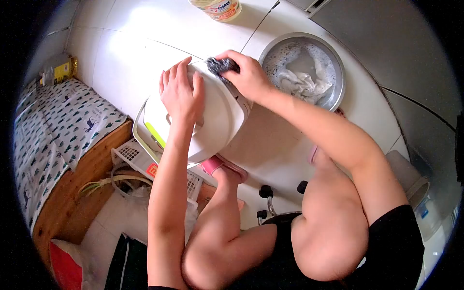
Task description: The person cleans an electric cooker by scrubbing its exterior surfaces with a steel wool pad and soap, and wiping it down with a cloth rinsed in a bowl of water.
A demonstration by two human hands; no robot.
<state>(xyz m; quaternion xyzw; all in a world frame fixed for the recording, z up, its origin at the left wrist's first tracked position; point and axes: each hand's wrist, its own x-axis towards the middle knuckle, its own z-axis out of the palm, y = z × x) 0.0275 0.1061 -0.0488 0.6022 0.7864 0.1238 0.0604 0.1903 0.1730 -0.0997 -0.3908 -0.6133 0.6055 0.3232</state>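
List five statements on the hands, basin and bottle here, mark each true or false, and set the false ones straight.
1. The right hand grips a dark scrubber. True.
2. The left hand is dipped in the basin. False: it rests on the white object.
3. A white cloth lies in the basin. True.
4. The bottle is inside the basin. False: it is on the floor, apart from the basin.
5. Both hands hold the cloth. False: neither hand touches it.
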